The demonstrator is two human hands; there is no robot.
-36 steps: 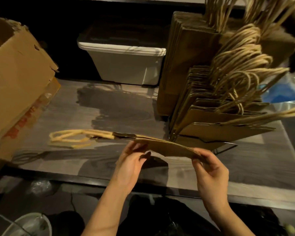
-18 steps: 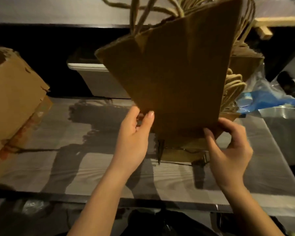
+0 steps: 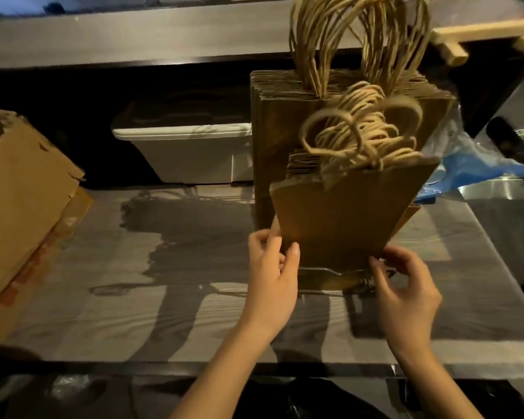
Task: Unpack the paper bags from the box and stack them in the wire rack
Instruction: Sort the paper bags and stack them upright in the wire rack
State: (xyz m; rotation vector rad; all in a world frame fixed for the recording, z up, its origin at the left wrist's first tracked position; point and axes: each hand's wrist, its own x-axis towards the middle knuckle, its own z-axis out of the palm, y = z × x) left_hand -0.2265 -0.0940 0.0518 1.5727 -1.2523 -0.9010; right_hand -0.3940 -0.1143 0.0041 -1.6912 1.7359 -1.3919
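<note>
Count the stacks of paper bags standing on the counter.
2: a tall stack at the back, and a shorter stack just in front of it. More may be hidden behind them.

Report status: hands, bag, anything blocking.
Left hand and right hand pinch front paper bag at its bottom corners. Bag upright, bottom at wire rack, against stacked bags. Nothing seen blocking.

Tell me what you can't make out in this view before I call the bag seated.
Head view only.
- Inside of the cardboard box: cut off by the left edge; contents unseen.
- Most of the wire rack: one front wire shows, bags cover the rest.
- Bottom edge of the front bag: behind the left hand and right hand; seating unclear.
- Right hand's fingers: motion-blurred; grip unclear.
</note>
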